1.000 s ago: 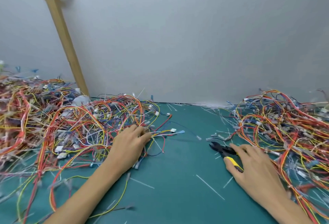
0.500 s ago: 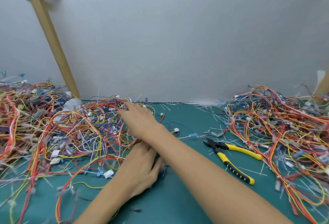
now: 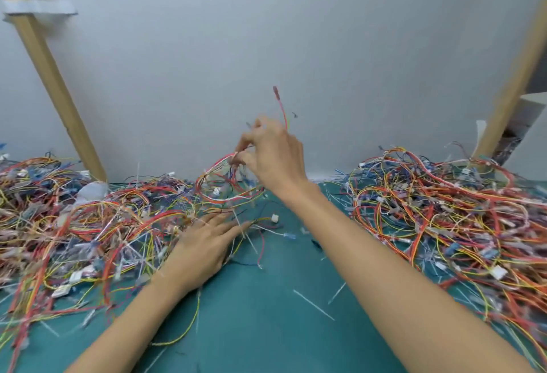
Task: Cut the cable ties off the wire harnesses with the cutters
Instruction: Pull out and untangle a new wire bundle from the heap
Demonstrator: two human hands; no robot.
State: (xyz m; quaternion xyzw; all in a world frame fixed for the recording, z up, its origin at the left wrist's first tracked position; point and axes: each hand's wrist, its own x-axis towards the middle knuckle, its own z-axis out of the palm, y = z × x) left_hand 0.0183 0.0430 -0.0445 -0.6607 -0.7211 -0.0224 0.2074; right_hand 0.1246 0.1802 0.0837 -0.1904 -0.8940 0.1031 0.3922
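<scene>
Red-wired harness [image 3: 217, 192] lifted from the left pile [image 3: 88, 224]; cutters set aside.
My right hand [image 3: 273, 159], gripping the cutters a second ago, now pinches the harness wires above the green mat [image 3: 266, 328]; my left hand [image 3: 204, 242] lies flat, fingers straight, pressing the pile down. Cutters not visible, probably behind my right forearm. Judgement: next tie selected, cutters must be retaken.

Looped red wire harness [image 3: 219, 162] hangs above left pile [image 3: 88, 224]

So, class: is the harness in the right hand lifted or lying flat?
Lifted: the right hand pinches the harness up above the pile.
</scene>
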